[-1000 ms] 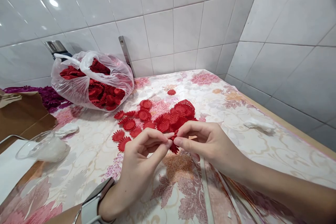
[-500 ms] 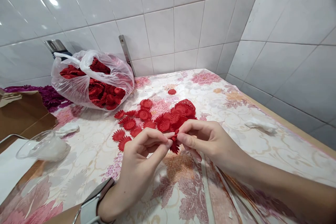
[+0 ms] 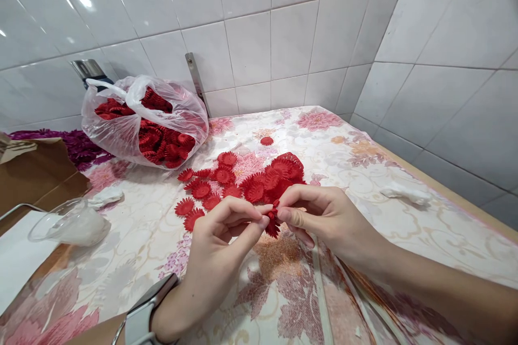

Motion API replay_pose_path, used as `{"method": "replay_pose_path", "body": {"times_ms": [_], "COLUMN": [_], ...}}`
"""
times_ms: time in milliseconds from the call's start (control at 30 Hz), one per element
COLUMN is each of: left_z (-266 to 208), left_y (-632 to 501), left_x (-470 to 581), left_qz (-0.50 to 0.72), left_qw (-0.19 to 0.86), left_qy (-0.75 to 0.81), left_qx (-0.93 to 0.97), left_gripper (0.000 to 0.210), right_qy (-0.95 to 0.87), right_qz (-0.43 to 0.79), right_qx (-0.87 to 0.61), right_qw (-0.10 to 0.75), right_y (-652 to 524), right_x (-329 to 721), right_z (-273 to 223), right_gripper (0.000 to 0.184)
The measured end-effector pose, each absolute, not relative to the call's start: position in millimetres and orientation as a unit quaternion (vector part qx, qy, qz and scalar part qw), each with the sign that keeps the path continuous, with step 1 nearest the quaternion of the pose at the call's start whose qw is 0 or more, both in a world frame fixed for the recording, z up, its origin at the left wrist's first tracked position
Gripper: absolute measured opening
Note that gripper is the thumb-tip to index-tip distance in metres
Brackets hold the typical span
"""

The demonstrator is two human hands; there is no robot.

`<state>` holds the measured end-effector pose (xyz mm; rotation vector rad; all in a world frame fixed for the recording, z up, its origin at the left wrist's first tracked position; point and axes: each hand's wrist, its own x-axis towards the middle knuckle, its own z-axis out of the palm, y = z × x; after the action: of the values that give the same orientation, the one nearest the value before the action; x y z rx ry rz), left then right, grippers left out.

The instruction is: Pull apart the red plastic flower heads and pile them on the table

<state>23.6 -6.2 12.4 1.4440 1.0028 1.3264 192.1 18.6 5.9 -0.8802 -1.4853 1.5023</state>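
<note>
Pinching a small red fringed piece (image 3: 272, 227), fabric or paper by the look, between both hands: fine two-handed fingertip work, my read of the step in hand. The piece is up in front of the near edge of a heap of red scalloped rosettes (image 3: 275, 175), over the white floral tablecloth (image 3: 137, 259). Left hand (image 3: 224, 248): thumb and index nearly together, gripping the piece's left side, other fingers curled behind. Right hand (image 3: 329, 221): thumb and index closed up on its upper right edge, remaining fingers loosely bent underneath. Can't tell how much material is between the tips, or whether it's being rolled, folded or pressed; fingers cover most of it. Step looks unfinished, both hands being on it. Next move, my judgement: calls for a light, steady pinch from the left and small right-hand fingertip adjustments; squeeze too hard and the fringe probably creases. Separate red rosettes (image 3: 200, 189) lie left of the heap, beyond the left hand; a small plain red disc (image 3: 266, 141) sits alone behind it. More red pieces fill the translucent white plastic bag (image 3: 106, 132) by the wall.
</note>
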Motion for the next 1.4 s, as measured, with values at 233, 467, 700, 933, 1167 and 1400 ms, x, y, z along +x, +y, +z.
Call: {"method": "replay_pose_path", "body": {"times_ms": [233,467,700,933,1167,1400], "left_z": [13.8,12.8,14.7,15.6,18.1,23.7], "left_y": [-6.7,-6.1,-1.5,9.2,35.6,35.1], "left_x": [23.0,22.8,24.1,18.7,-2.6,-0.7], "left_qz": [0.537,0.533,0.488,0.467,0.511,0.534], "left_qw": [0.455,0.460,0.498,0.412,0.231,0.231], "left_qy": [0.409,0.411,0.432,0.478,0.508,0.509], "left_qx": [0.581,0.579,0.572,0.620,0.654,0.635], "left_gripper": [0.014,0.011,0.012,0.014,0.010,0.011], "right_qy": [-0.591,-0.663,-0.782,-0.734,-0.659,-0.655], "right_qz": [0.596,0.522,0.364,0.476,0.508,0.392], "right_qx": [-0.354,-0.345,-0.331,-0.328,-0.325,-0.427], "right_qw": [0.412,0.410,0.384,0.355,0.450,0.484], "right_y": [18.9,15.4,15.4,15.4,20.9,32.6], "right_x": [191.4,191.6,192.5,194.1,204.2,204.9], "right_z": [8.9,13.2,11.3,15.1,25.8,25.2], "right_gripper": [0.020,0.013,0.013,0.014,0.011,0.015]}}
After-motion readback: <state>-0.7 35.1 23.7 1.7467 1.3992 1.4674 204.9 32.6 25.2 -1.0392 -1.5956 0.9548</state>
